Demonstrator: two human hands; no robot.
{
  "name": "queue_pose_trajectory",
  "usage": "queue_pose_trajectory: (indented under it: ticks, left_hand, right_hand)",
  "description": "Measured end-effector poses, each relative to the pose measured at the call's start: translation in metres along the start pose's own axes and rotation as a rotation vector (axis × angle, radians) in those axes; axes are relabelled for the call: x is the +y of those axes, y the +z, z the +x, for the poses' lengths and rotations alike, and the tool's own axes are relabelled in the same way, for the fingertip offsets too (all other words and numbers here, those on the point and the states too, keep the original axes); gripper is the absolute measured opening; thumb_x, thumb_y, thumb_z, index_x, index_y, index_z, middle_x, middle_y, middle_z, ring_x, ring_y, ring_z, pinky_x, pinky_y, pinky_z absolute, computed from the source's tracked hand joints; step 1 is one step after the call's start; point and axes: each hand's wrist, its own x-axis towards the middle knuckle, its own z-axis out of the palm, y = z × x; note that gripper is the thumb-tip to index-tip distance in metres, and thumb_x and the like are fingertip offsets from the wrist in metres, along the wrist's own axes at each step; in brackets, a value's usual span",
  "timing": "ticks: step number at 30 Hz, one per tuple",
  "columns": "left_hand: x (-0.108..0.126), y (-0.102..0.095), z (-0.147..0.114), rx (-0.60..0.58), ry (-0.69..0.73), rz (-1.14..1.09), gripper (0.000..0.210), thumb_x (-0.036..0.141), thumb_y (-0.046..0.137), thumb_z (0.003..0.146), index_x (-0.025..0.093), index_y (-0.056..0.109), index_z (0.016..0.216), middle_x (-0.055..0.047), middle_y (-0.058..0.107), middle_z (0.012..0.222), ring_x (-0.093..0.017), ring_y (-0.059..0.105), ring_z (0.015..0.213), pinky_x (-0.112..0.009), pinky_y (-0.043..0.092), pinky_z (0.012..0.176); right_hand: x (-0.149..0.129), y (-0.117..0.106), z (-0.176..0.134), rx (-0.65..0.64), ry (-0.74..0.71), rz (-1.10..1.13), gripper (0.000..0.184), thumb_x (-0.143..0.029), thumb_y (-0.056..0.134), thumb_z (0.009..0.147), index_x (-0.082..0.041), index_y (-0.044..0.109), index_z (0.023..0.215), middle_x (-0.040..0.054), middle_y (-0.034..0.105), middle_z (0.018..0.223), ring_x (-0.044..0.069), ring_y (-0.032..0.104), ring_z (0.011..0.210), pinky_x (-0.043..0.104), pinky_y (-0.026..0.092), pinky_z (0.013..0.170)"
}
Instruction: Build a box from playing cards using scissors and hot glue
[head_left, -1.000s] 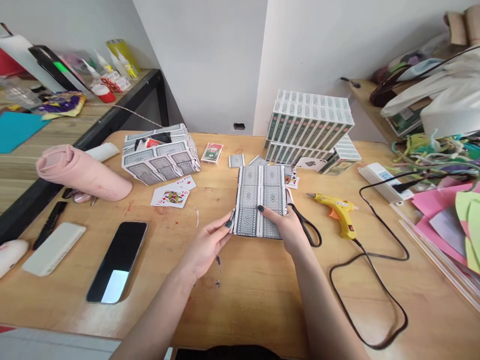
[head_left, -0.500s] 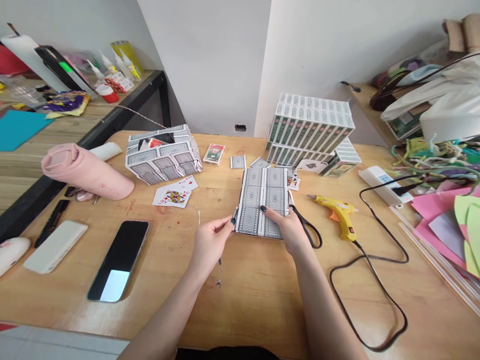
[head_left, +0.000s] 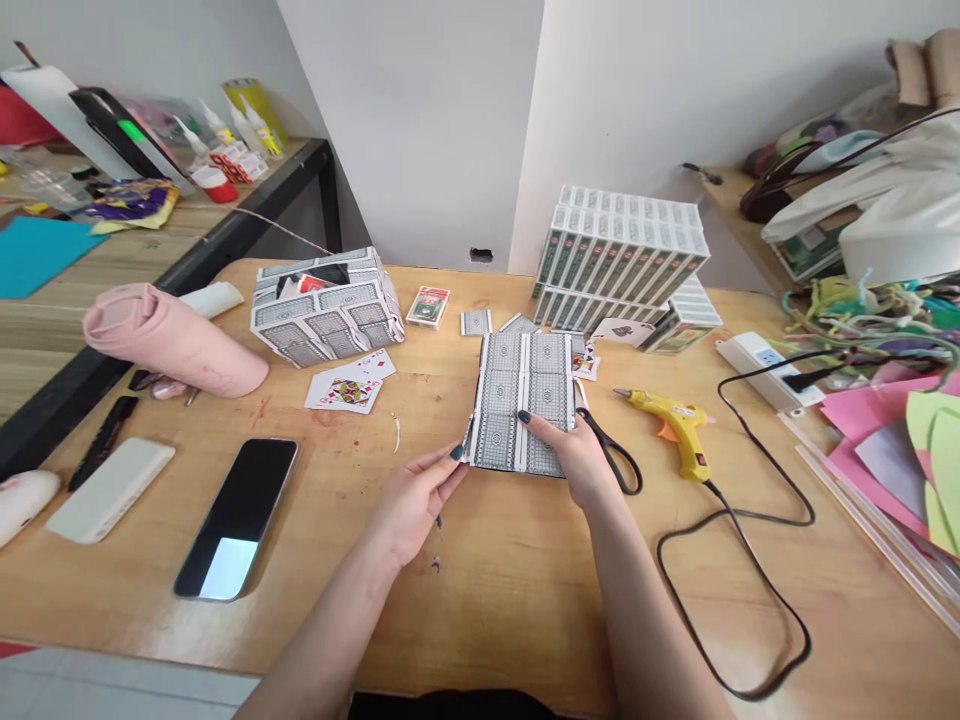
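In the head view, a panel (head_left: 517, 385) covered with patterned card backs lies between both hands, above the middle of the tabletop (head_left: 495, 600); whether its underside touches the wood cannot be told. The left hand (head_left: 416, 500) is at the panel's near left corner, its grip drawn together in a pinch on the edge, thumb uppermost. The right hand (head_left: 583, 460) is at the panel's right side, its grip closed around that edge with the thumb flat on the card backs; the other fingers are mostly hidden.

Just right of the panel, partly behind the right hand, are black-handled scissors (head_left: 594, 424). Farther right of the panel lies a yellow glue gun (head_left: 679, 420), its dark cord (head_left: 808, 640) looping toward the near side, and beyond that a white power strip (head_left: 765, 368). Behind the panel and to its right stands a stack of card boxes (head_left: 619, 255), with an ace of spades (head_left: 621, 330) in front.

Behind the panel and to its left are a boxed deck (head_left: 428, 307) and a card-covered box (head_left: 330, 315) with a dark opening on top. Face-up cards (head_left: 349, 388) lie left of the panel. Well to its left are a pink roll (head_left: 180, 345), a phone (head_left: 247, 500), a white slab (head_left: 112, 490) and a black marker (head_left: 105, 440).
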Motion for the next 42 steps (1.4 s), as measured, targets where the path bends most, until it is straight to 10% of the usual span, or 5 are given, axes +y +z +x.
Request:
queue_pose_trajectory:
  ticks: [23,31,36,42]
  left_hand:
    - [-0.009,0.019,0.013,0.007,0.128,-0.003,0.025,0.026,0.078,0.065,0.015,0.072,0.086,-0.007,0.073,0.098,-0.019,0.062,0.103,-0.031,0.042,0.098]
    - [0.021,0.013,0.003,-0.256,0.181,0.118,0.06,0.019,0.085,0.055,0.02,0.063,0.111,-0.003,0.068,0.092,-0.017,0.062,0.09,-0.027,0.048,0.08]
    - [0.043,0.021,-0.005,-0.527,0.047,0.281,0.043,0.025,0.088,0.047,0.016,0.071,0.086,-0.005,0.072,0.083,-0.019,0.065,0.075,-0.027,0.049,0.067]
    - [0.044,0.036,-0.003,-0.344,0.195,0.18,0.032,0.031,0.084,0.057,0.016,0.071,0.083,-0.005,0.073,0.078,-0.019,0.067,0.071,-0.028,0.053,0.062]
  right_hand:
    - [-0.006,0.0,-0.003,-0.061,-0.047,0.051,0.055,-0.037,0.078,0.062,-0.02,0.063,0.113,0.0077,0.071,0.109,0.029,0.065,0.104,0.047,0.05,0.095]
    - [-0.01,-0.009,-0.012,-0.208,-0.066,0.154,0.057,-0.035,0.081,0.06,-0.019,0.063,0.111,0.008,0.07,0.111,0.03,0.065,0.103,0.043,0.052,0.091]
    - [0.001,-0.012,-0.012,-0.297,-0.1,0.147,0.052,-0.04,0.082,0.057,-0.018,0.067,0.102,0.0084,0.072,0.103,0.03,0.067,0.095,0.042,0.054,0.085]
    - [0.0,0.008,-0.008,-0.177,-0.296,0.002,0.051,-0.044,0.074,0.068,-0.021,0.064,0.113,0.0093,0.066,0.119,0.027,0.061,0.111,0.042,0.05,0.094]
